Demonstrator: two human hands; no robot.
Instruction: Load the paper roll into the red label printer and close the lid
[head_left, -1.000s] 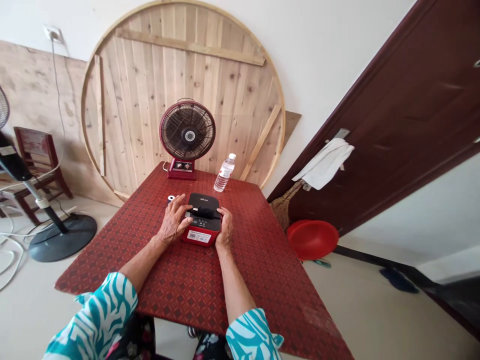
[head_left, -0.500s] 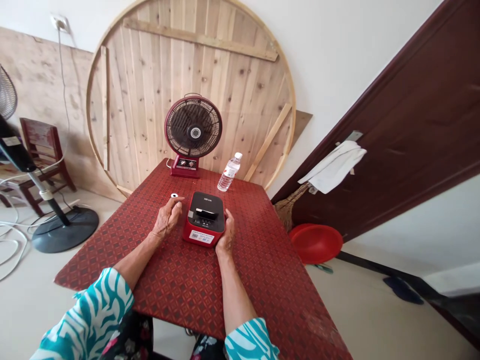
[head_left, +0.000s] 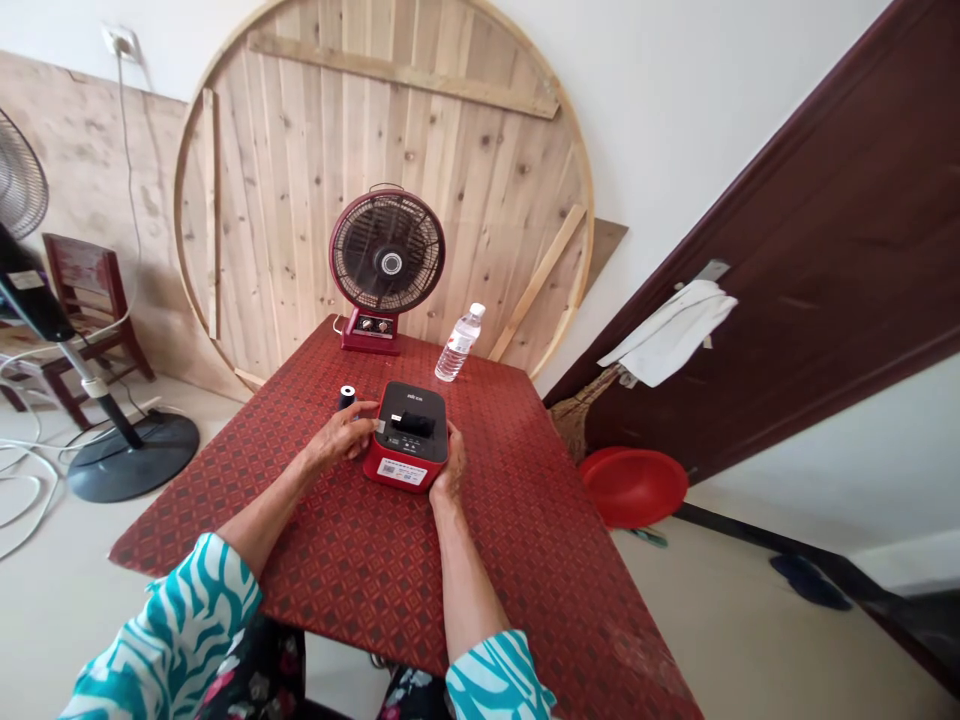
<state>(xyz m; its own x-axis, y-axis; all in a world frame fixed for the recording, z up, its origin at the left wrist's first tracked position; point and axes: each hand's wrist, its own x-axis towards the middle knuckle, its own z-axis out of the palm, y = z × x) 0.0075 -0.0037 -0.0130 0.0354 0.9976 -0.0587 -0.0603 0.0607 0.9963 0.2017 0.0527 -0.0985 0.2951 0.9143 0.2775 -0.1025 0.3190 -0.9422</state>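
A small red and black box-shaped printer [head_left: 412, 406] lies on the patterned red table [head_left: 360, 590], a white label with a code on its front side. A black strip [head_left: 414, 423] lies or sticks up at the slot in its top. My right hand [head_left: 450, 470] is closed around the printer's right side. Along the left edge, the bent fingers of my left hand [head_left: 343, 438] grip near a small grey tab. Just beyond that hand stands a dark roll [head_left: 346, 397] with a white end, partly hidden by my fingers.
Toward the back stand a red desk fan [head_left: 388, 265] and a clear water bottle [head_left: 459, 345]. A large round wooden board [head_left: 375, 130] leans on the wall. Left of the table is a floor fan [head_left: 127, 460]; at the right are a red basin [head_left: 634, 488] and a hanging white cloth [head_left: 669, 333].
My left hand has moved right, from beside the printer onto its left edge, leaving more of the dark roll visible. My right hand stays on the other side.
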